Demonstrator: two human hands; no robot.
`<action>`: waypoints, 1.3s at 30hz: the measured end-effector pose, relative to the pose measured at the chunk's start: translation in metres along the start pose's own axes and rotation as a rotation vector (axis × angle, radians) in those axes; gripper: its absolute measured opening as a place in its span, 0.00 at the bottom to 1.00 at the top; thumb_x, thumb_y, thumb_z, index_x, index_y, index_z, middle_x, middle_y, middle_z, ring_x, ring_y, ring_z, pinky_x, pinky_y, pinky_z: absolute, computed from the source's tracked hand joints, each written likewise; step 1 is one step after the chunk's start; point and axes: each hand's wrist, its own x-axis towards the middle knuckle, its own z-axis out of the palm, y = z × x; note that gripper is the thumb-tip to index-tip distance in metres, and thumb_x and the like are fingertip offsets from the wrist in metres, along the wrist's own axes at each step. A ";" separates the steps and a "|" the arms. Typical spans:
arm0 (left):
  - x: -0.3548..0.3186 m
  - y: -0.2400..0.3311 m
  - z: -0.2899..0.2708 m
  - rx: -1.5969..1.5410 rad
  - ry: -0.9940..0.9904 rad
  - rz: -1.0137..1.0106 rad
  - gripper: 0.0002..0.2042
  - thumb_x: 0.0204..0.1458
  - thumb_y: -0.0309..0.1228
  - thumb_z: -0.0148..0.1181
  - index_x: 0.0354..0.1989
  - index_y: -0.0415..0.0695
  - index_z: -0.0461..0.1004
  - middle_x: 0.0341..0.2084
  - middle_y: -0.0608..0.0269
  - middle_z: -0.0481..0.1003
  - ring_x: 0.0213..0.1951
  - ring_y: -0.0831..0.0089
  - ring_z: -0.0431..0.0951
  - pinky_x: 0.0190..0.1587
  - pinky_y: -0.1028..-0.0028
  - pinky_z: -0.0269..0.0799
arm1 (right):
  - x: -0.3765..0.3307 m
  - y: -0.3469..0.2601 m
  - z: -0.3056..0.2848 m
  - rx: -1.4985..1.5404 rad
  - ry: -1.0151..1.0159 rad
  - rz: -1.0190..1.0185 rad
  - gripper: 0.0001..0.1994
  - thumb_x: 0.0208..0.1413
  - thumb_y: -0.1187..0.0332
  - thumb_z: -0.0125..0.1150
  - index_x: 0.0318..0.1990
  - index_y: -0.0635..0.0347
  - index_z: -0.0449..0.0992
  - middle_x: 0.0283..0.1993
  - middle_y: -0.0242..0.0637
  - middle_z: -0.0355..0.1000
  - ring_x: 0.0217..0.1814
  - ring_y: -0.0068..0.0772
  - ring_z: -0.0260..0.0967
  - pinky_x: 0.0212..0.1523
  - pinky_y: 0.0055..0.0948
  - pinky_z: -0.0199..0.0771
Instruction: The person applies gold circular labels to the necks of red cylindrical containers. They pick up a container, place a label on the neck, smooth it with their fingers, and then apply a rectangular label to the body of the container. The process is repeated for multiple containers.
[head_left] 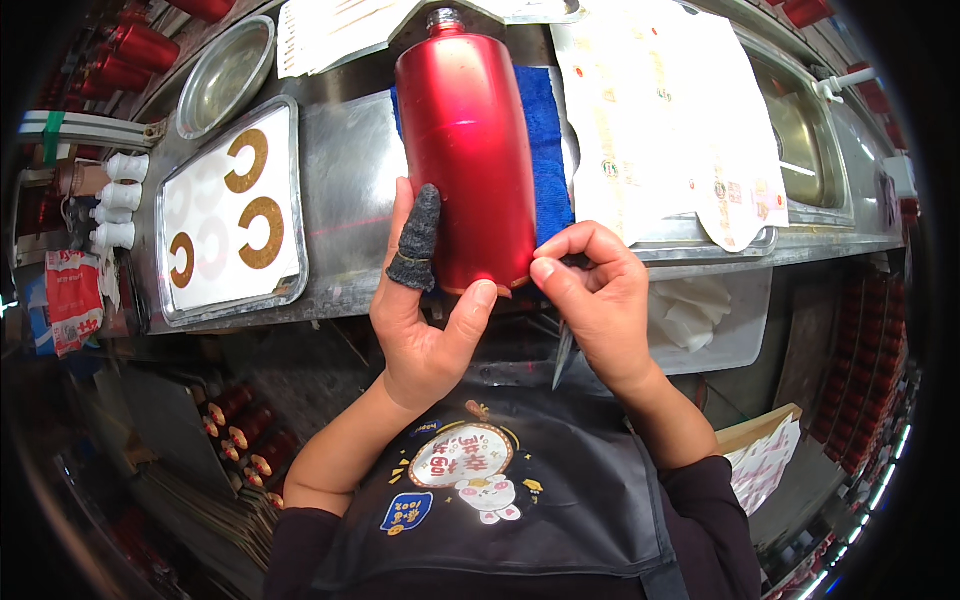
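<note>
A glossy red bottle (pixel 468 150) lies on its side, its threaded neck pointing away from me and its base toward me. My left hand (pixel 425 320) grips the lower left of the bottle, thumb at the base edge; one finger wears a dark grey knitted sleeve (pixel 414 245). At the bottle's lower right corner, the thumb and index finger of my right hand (pixel 600 290) are pinched together. A slim pointed metal tool (pixel 563 355), like tweezers, sticks down out of that hand. What the pinching fingertips hold, if anything, is too small to tell. Under the bottle is a blue cloth (pixel 548 140).
To the left, a metal tray (pixel 296 200) bears a white sheet with gold C-shaped pieces (pixel 262 233). Beyond it sits a round metal bowl (pixel 228 75). White printed sheets (pixel 660 130) cover the right side, beside a water-filled basin (pixel 810 150). A translucent bin (pixel 745 320) stands below.
</note>
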 end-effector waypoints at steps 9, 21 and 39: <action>0.001 -0.002 0.000 0.167 -0.011 0.088 0.39 0.50 0.22 0.67 0.72 0.30 0.56 0.74 0.37 0.51 0.72 0.55 0.60 0.69 0.63 0.60 | 0.000 0.002 0.003 -0.052 -0.019 0.014 0.03 0.63 0.77 0.58 0.42 0.64 0.71 0.38 0.27 0.70 0.33 0.09 0.63 0.34 0.12 0.63; -0.026 0.000 -0.024 0.235 0.005 0.092 0.30 0.50 0.27 0.66 0.63 0.28 0.68 0.71 0.36 0.59 0.70 0.50 0.63 0.72 0.48 0.48 | -0.001 -0.005 0.017 -0.505 0.054 -0.170 0.16 0.52 0.68 0.74 0.38 0.61 0.69 0.31 0.31 0.66 0.26 0.16 0.62 0.26 0.21 0.63; -0.016 0.009 -0.031 0.947 -0.195 0.432 0.17 0.39 0.28 0.72 0.42 0.44 0.85 0.67 0.35 0.65 0.63 0.39 0.72 0.67 0.33 0.48 | 0.001 0.005 0.008 -0.392 0.001 -0.252 0.07 0.60 0.76 0.62 0.41 0.66 0.69 0.32 0.32 0.67 0.24 0.15 0.58 0.25 0.20 0.59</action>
